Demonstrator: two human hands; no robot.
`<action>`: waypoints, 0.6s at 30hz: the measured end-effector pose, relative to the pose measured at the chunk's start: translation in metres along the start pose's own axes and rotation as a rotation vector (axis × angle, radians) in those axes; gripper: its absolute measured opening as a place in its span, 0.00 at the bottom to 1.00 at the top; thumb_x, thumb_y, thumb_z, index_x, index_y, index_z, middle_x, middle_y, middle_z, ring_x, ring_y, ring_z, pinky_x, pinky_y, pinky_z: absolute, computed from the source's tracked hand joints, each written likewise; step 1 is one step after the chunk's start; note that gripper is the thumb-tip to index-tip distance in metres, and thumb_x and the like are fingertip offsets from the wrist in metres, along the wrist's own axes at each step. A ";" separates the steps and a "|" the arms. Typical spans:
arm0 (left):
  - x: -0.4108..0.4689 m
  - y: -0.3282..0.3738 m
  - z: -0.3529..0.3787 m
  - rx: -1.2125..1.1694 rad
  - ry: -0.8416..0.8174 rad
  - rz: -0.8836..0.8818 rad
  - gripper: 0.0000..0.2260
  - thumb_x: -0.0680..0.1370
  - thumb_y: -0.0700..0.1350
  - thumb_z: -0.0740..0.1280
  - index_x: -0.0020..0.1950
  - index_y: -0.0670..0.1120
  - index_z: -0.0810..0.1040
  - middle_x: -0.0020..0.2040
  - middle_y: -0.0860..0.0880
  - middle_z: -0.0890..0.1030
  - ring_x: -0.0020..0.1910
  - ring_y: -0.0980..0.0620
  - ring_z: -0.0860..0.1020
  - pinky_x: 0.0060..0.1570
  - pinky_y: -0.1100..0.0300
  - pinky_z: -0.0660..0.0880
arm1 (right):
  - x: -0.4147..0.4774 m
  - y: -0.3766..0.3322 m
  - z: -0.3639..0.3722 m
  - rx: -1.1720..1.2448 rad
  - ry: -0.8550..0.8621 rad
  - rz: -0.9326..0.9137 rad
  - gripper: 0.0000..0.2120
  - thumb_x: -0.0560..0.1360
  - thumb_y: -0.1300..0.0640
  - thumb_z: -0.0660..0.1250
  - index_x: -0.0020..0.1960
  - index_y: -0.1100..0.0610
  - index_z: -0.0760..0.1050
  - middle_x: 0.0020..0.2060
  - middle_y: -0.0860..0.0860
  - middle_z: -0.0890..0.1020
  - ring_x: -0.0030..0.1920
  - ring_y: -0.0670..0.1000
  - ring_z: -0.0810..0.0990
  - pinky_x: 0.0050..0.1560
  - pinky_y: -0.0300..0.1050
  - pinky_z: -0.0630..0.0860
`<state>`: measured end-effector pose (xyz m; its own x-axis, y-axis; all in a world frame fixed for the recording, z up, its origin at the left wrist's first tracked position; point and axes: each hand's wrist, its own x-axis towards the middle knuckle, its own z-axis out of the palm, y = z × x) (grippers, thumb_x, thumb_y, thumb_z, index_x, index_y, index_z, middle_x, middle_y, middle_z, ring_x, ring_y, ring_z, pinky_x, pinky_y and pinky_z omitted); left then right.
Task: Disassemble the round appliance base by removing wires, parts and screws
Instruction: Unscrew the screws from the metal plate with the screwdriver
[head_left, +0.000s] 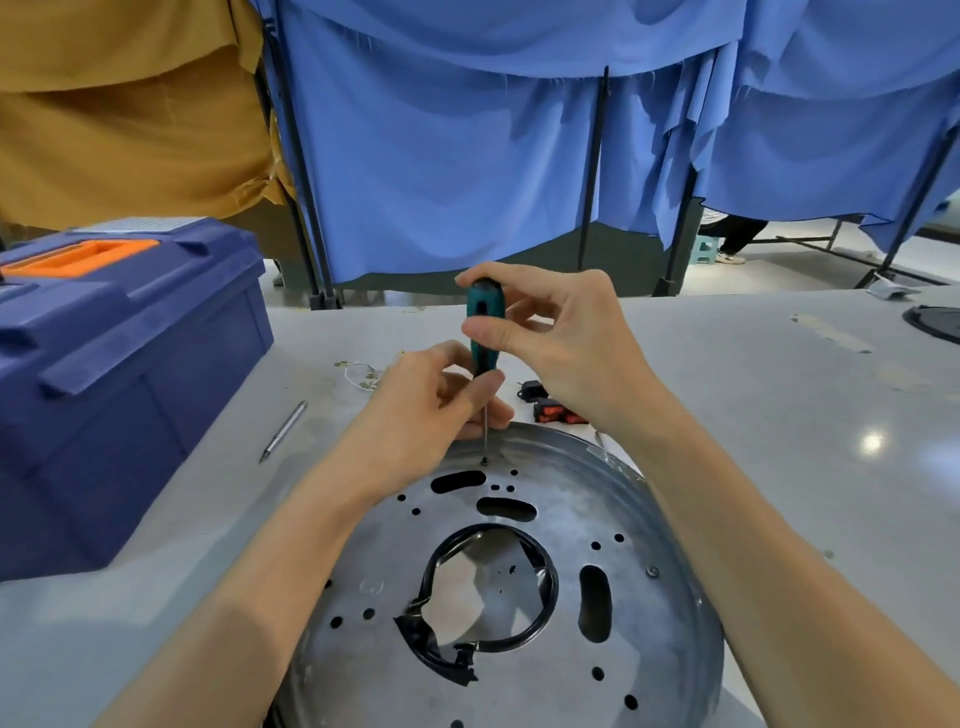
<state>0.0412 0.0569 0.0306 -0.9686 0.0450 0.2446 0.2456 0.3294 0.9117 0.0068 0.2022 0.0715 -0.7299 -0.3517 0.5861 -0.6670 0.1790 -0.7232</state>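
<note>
**Round appliance base: backing out the far-rim screw**

The base lies flat on the worktop, beneath my fingers and reaching back from them toward me. My right hand pinches the upper handle of the green-and-black screwdriver, thumb and fingers clamped on it. My left hand grips lower down, where the handle meets the shaft, with its fingers curled round it. The shaft stands almost upright, and its tip sits on a small dark screw just below the left fingers, near the base's far rim.

I judge this to be the loosening step, and the care lies in how the tip seats. I would press straight down through the right fingers before turning, so the tip does not ride out and chew the head. The left fingers should only guide the shaft, loose enough to let it spin. Nothing pins the base, so a hard twist could swing it on the worktop; short turns look safer. Once the screw lifts, I would take it with the left fingers before it drops through a slot beside it.

Another screw shows on the rim, below and right of the fingers. A black wire loop sits at the centre hole, so plenty is left to do. Small black-and-orange parts lie just under the right fingers, and a blue toolbox stands well to their left.
</note>
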 end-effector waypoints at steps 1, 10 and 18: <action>0.001 0.000 0.000 0.013 0.003 0.002 0.07 0.80 0.46 0.66 0.54 0.43 0.75 0.40 0.46 0.86 0.43 0.51 0.85 0.50 0.54 0.82 | 0.000 0.000 -0.001 0.017 0.000 0.005 0.13 0.72 0.64 0.72 0.54 0.54 0.82 0.44 0.53 0.84 0.44 0.55 0.79 0.54 0.47 0.77; 0.002 -0.005 -0.001 -0.059 0.029 0.002 0.09 0.77 0.46 0.69 0.53 0.42 0.76 0.40 0.43 0.86 0.43 0.46 0.85 0.48 0.49 0.82 | -0.006 0.000 0.011 0.021 -0.017 -0.033 0.16 0.74 0.62 0.71 0.60 0.51 0.79 0.48 0.49 0.82 0.49 0.46 0.79 0.54 0.39 0.78; 0.001 -0.009 0.001 -0.007 -0.031 0.027 0.10 0.81 0.47 0.63 0.62 0.50 0.77 0.42 0.47 0.86 0.46 0.53 0.85 0.52 0.54 0.81 | -0.003 0.002 0.012 -0.079 0.129 -0.052 0.14 0.68 0.58 0.77 0.52 0.54 0.82 0.42 0.59 0.77 0.41 0.53 0.78 0.50 0.46 0.77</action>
<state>0.0374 0.0550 0.0221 -0.9622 0.0833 0.2591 0.2721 0.3208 0.9072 0.0099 0.1930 0.0640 -0.7038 -0.2426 0.6677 -0.7104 0.2374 -0.6625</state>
